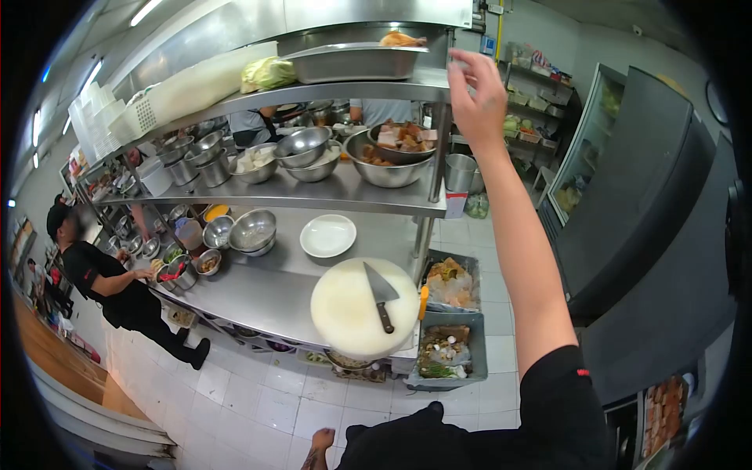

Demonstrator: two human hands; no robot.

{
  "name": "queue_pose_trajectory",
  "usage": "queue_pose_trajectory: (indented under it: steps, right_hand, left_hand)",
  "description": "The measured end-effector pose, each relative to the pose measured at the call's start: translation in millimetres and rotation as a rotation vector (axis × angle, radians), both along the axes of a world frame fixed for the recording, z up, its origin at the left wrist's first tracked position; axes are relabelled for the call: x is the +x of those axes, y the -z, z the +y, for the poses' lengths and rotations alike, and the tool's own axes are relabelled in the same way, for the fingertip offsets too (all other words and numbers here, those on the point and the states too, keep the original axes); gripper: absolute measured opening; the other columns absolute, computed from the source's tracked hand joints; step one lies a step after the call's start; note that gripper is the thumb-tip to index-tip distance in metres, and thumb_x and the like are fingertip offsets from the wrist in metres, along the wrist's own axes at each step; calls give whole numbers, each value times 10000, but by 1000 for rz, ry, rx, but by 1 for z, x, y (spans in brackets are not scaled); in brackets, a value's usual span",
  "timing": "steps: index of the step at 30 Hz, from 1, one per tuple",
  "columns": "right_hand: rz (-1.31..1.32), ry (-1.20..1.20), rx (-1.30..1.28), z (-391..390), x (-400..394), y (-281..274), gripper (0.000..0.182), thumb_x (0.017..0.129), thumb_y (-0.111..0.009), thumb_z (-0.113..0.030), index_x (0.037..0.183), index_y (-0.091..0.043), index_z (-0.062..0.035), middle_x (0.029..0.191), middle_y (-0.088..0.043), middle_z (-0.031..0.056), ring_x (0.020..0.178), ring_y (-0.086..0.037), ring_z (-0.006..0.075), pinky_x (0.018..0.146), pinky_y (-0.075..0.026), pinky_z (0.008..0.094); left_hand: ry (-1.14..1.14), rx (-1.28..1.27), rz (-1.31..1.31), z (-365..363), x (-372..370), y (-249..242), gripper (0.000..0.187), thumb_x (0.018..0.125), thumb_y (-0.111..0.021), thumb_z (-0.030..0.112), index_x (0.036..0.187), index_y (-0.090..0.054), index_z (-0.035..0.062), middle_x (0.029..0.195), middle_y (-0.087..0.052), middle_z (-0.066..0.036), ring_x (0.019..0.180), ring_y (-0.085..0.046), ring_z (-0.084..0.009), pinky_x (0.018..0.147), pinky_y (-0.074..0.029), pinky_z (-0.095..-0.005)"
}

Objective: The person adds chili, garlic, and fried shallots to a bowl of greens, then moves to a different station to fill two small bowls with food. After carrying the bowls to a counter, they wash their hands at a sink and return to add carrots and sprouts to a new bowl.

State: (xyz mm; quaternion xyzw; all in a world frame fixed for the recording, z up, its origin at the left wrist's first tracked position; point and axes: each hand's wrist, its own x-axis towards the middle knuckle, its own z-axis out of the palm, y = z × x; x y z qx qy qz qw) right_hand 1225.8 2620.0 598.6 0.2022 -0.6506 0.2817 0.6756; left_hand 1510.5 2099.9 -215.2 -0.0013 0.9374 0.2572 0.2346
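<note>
While the right hand (pixel 479 102) is raised at the end of the upper shelf (pixel 352 92), the head view shows its fingers loosely bent and slightly apart, with nothing visible pinched between them. Just beside the fingertips, toward the person's left, is the tray (pixel 352 66), and a piece of meat (pixel 401 39) lies at its near end, by the rim. No contact between fingers and tray can be made out. Farther left of these fingers, past the tray, sits the cabbage (pixel 269 74).

Well below the raised fingers, the knife (pixel 382 301) lies flat on the board (pixel 337 305), its handle toward the person and its tip pointing away. The plate (pixel 328 236) is beyond the board, and the bins (pixel 475 364) stand on the floor to its right.

Low in the same view, the left hand (pixel 322 439) hangs beside the body, its fingers apparently folded in; whether they pinch anything cannot be told. The board and knife are above and to the right of them in the view.

As a judgement, an overhead reach like this goes best with a soft wrist, fingertips kept clear of the tray's rim, the tray level and the forearm away from the shelf's edge.
</note>
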Motion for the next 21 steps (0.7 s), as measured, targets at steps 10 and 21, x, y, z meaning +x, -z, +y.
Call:
queue_pose_trajectory:
  steps: [10, 21]
  right_hand:
    - [-99, 522, 466, -71, -35, -39, 449, 694, -800, -248, 1082, -620, -110, 1034, -627, 93, 999, -580, 280, 904, -420, 412]
    - [-224, 503, 461, -70, -25, -40, 431, 659, -813, -216, 1031, -624, -110, 974, -635, 86, 1044, -583, 289, 884, -418, 429]
  left_hand:
    - [-2, 216, 215, -34, -82, -150, 303, 869, -631, 353, 940, -737, 78, 885, -705, -182, 868, -684, -349, 770, -533, -416]
    - [493, 494, 1354, 114, -292, -649, 340, 805, -677, 52, 1136, -607, 23, 1134, -613, -181, 1047, -582, -366, 910, -466, -419]
